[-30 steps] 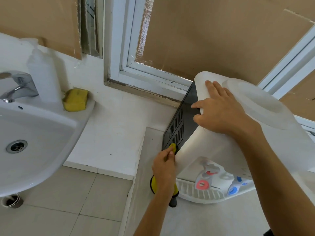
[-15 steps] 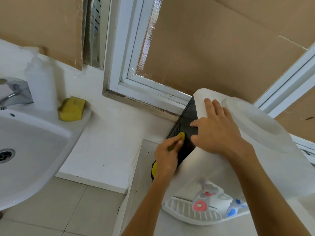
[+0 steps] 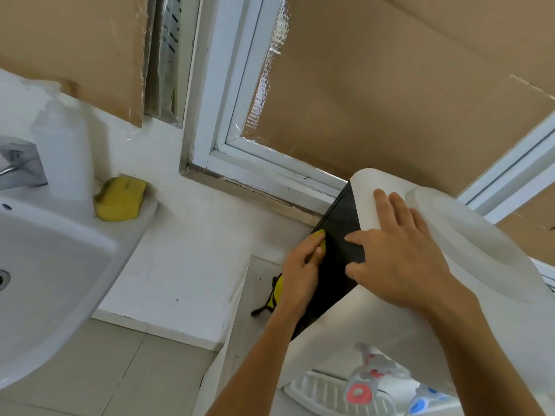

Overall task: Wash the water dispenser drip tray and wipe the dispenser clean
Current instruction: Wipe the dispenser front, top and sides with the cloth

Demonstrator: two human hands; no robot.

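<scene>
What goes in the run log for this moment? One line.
step: wiping black side panel | left hand: pressing yellow cloth on panel | right hand: flat on dispenser, steadying | drip tray: on dispenser

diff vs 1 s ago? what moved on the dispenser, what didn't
The left hand, pressing a yellow cloth, slid up the dispenser's black back panel, from the vent slots low down to near its upper part. Nothing was taken or released. Unchanged: the right hand braces the white dispenser near its top, the drip tray is fitted under the taps, and the yellow sponge lies on the sink rim.
</scene>
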